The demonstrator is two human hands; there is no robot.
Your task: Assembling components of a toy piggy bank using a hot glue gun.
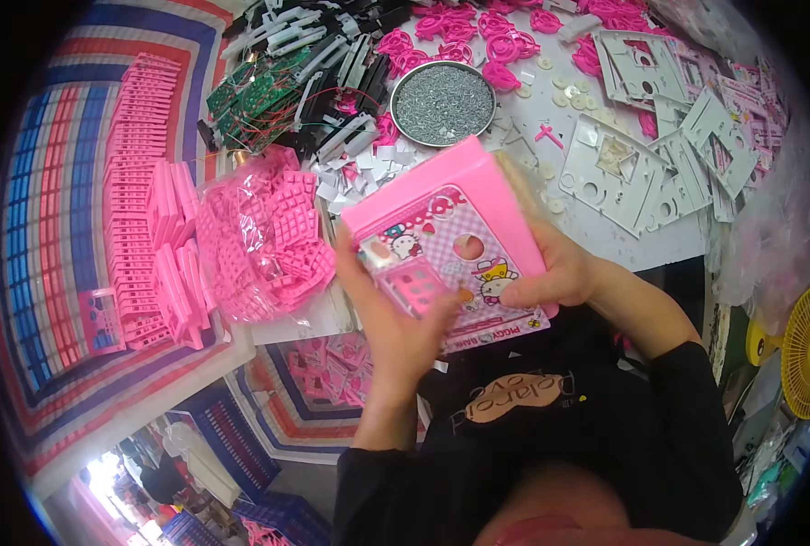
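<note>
I hold a pink plastic toy box (450, 232) with a checked, cartoon-printed front panel in both hands, tilted above the table edge. My left hand (394, 314) grips its lower left side, thumb pressing on a small pink keypad piece (416, 287) set in the panel. My right hand (555, 268) holds the right edge, fingertips on the front face near the cartoon sticker. A round hole (468, 246) shows in the panel.
A clear bag of pink keypad parts (259, 232) lies to the left, beside rows of stacked pink panels (146, 200). A metal bowl of small screws (443, 102) sits behind. Green circuit boards (259, 96), white plastic frames (646, 155), pink rings (478, 36) and a yellow fan (805, 350) surround.
</note>
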